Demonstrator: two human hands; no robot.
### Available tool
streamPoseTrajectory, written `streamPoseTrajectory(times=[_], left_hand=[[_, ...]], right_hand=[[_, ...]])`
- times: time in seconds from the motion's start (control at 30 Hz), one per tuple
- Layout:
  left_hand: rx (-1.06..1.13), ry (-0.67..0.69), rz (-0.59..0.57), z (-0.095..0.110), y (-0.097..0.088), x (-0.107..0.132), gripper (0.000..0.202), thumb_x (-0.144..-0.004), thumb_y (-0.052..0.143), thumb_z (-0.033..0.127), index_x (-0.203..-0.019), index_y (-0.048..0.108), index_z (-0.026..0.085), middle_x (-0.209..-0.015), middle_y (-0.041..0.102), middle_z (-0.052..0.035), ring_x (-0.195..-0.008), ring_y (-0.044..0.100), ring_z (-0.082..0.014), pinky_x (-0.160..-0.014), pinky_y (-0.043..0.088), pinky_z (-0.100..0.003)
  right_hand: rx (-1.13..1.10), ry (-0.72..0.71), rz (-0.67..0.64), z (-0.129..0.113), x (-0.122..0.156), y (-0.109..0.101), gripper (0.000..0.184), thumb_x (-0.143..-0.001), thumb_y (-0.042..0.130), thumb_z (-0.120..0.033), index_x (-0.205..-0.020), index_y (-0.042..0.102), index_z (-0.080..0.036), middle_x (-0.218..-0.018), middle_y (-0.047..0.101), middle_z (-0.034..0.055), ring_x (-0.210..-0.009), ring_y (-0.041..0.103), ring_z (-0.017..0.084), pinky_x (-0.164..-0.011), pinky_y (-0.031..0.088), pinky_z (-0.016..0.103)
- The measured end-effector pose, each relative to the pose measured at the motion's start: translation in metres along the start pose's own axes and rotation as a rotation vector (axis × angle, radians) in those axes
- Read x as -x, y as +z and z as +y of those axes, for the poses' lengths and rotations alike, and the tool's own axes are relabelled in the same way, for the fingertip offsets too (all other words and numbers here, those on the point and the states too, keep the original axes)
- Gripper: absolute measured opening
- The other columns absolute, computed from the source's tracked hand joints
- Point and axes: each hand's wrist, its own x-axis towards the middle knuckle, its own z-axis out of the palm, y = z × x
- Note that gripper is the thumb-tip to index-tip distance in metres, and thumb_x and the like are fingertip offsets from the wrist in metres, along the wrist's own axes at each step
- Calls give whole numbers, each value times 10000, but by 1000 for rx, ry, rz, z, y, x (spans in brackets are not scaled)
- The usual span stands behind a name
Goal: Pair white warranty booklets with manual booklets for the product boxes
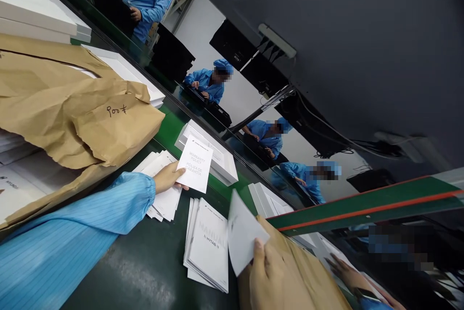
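Observation:
My left hand (167, 177), in a blue sleeve, pinches a white warranty policy leaflet (195, 164) just above a loose pile of the same leaflets (165, 201). My right hand (266, 276) at the bottom edge grips a white booklet (243, 232) by its lower corner, tilted up. Between the hands lies a stack of white manuals (208, 247) on the dark green table. Beyond the leaflet a white flat box (221, 162) lies on the green conveyor belt (170, 129).
A torn brown paper wrap (72, 107) covers stacks of white print at left. More brown paper (308, 271) lies by my right hand. Further white boxes (266, 199) ride the belt. Several people in blue coats work along the far side. Another person's hand (344, 271) rests at lower right.

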Motion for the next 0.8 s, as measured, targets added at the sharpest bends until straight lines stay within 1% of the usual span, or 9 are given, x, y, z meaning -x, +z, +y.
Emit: streamPoseTrajectory(times=[0.07,0.13,0.23,0.33,0.4,0.53,0.63,0.7,0.8], left_hand=[[23,0,-23,0,0,0,340,-759,373,323,-1056,356,158,-894,584,-94,-552,590,-100,-428,398,-149],[36,11,-64,-1,-1,1,377,-754,382,338,-1087,326,170,-897,581,-92,-570,589,-107,-438,400,-159],[46,10,-137,-1,-2,2,432,-737,404,373,-1116,304,191,-902,578,-83,-618,585,-126,-460,407,-179],[73,15,-157,0,-2,2,451,-720,428,386,-1120,321,207,-982,544,-78,-730,565,-146,-532,436,-217],[121,44,-162,3,-1,3,488,-698,472,369,-1131,315,208,-1048,508,-80,-828,534,-163,-611,447,-254],[185,144,-174,6,1,2,552,-657,549,287,-1142,309,180,-1120,461,-86,-953,471,-175,-784,396,-304],[104,198,-142,3,0,-1,513,-658,547,246,-1122,345,162,-1128,461,-75,-990,445,-171,-850,345,-323],[26,218,-91,-1,-2,-3,484,-662,538,226,-1108,364,153,-1124,466,-70,-991,444,-167,-868,325,-325],[-63,225,-44,-5,-4,-5,451,-670,520,209,-1095,382,149,-1117,474,-69,-987,446,-167,-871,319,-323]], right_hand=[[44,-87,186,-12,-11,11,436,-734,254,-499,-838,540,-186,-834,568,119,-842,497,280,-684,389,355],[78,-285,259,-30,-20,30,391,-773,243,-416,-926,525,-193,-890,534,111,-890,459,265,-722,367,358],[153,-571,212,-56,-27,65,315,-795,272,-291,-1010,496,-238,-971,480,91,-932,397,243,-744,348,363],[228,-713,88,-67,-26,96,325,-793,294,-257,-1077,452,-245,-956,485,96,-909,390,246,-739,340,401],[247,-762,19,-66,-24,107,352,-782,328,-292,-1124,401,-251,-986,481,98,-937,374,260,-755,325,435],[246,-799,-78,-55,-20,106,391,-762,366,-326,-1152,345,-308,-1143,394,75,-1028,311,281,-796,286,489],[150,-788,-152,-47,-23,101,367,-760,372,-305,-1127,368,-328,-1195,340,50,-1067,281,269,-826,276,482],[-2,-701,-121,-41,-29,100,380,-752,384,-310,-1131,362,-295,-1196,322,65,-1083,267,264,-844,267,474],[-367,-388,-65,-34,-38,99,509,-723,428,-350,-1182,250,-220,-1189,309,107,-1081,289,248,-835,309,428]])
